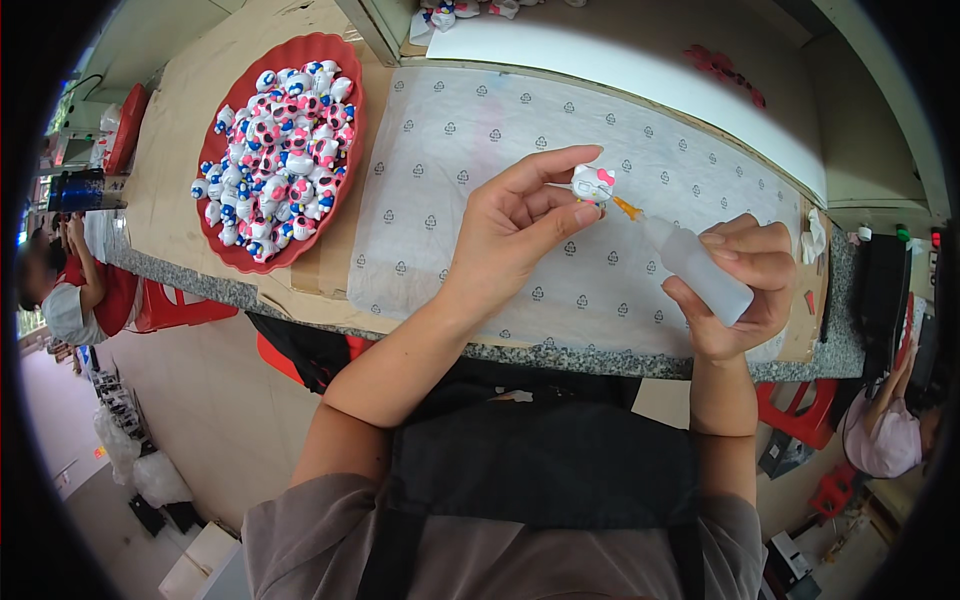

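A small white cat-head figurine [592, 183] with a pink bow is pinched between the thumb and fingers of my left hand [515, 215]. My right hand [745, 270] grips a translucent white squeeze bottle [708, 277], tilted with its orange tip [627, 208] toward the figurine. The tip is right beside the figurine's lower edge; whether it touches I cannot tell. Both hands are over a white printed sheet [450, 200] on the bench. To the left, a red scalloped tray [357, 90] is heaped with many similar figurines [275, 160] in white, pink and blue.
Behind the sheet stands a shelf with a white surface [600, 50], holding more figurines [450, 12] and some pink pieces [715, 62]. Crumpled white paper [813, 235] lies at the right. Other people sit at far left [85, 290] and far right [880, 435].
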`<state>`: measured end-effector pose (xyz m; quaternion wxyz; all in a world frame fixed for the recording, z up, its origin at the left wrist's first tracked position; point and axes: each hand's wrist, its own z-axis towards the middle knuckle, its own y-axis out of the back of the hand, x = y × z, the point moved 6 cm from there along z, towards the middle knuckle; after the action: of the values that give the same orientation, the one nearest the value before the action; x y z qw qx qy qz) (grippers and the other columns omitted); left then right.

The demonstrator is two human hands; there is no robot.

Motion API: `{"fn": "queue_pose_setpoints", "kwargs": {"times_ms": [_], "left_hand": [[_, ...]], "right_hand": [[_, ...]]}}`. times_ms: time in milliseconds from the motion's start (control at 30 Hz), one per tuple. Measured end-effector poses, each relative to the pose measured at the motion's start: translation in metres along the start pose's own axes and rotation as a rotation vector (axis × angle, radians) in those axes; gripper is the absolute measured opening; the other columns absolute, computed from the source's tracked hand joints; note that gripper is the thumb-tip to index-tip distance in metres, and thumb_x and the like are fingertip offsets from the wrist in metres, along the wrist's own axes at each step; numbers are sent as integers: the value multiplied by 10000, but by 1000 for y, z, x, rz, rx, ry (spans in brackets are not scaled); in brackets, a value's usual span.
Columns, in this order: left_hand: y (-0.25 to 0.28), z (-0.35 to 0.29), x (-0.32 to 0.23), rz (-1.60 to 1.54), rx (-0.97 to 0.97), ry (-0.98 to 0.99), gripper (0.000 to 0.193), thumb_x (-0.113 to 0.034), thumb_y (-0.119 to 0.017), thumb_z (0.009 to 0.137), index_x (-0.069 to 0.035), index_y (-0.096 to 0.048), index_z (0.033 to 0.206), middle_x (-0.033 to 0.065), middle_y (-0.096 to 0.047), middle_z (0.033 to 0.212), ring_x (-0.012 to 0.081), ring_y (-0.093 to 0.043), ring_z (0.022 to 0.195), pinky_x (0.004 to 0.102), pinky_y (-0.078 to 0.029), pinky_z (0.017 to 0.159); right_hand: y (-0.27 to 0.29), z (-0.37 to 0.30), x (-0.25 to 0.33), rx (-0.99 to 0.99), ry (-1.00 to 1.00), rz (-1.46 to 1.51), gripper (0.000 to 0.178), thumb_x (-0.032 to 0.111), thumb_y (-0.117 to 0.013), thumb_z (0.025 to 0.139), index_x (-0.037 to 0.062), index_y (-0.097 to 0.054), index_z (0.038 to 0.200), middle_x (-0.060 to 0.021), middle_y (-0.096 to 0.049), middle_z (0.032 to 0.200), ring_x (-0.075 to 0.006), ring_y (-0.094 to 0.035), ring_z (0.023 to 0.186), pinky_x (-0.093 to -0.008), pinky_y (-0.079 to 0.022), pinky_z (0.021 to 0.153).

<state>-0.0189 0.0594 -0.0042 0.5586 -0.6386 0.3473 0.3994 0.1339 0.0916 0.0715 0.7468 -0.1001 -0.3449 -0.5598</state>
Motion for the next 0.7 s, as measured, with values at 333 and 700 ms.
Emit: {"fn": "queue_pose_setpoints", "kwargs": {"times_ms": [333, 700], "left_hand": [[0, -3, 1, 46, -13, -26, 392, 5, -581, 750, -43, -488, 1128, -4, -539, 781, 32, -482, 666, 152, -395, 603], [0, -2, -5, 326, -32, -232, 418, 22, -598, 709, -100, -535, 1104, 19, -471, 839, 74, -451, 692, 189, -410, 644]], "right_hand": [[-3, 1, 1, 16, 12, -7, 439, -6, -773, 511, 23, -507, 859, -94, -485, 779, -137, -494, 585, -223, -409, 507], [-5, 3, 2, 74, -6, -16, 424, 0, -766, 520, 19, -507, 856, -92, -490, 766, -128, -479, 572, -222, -388, 487]]}}
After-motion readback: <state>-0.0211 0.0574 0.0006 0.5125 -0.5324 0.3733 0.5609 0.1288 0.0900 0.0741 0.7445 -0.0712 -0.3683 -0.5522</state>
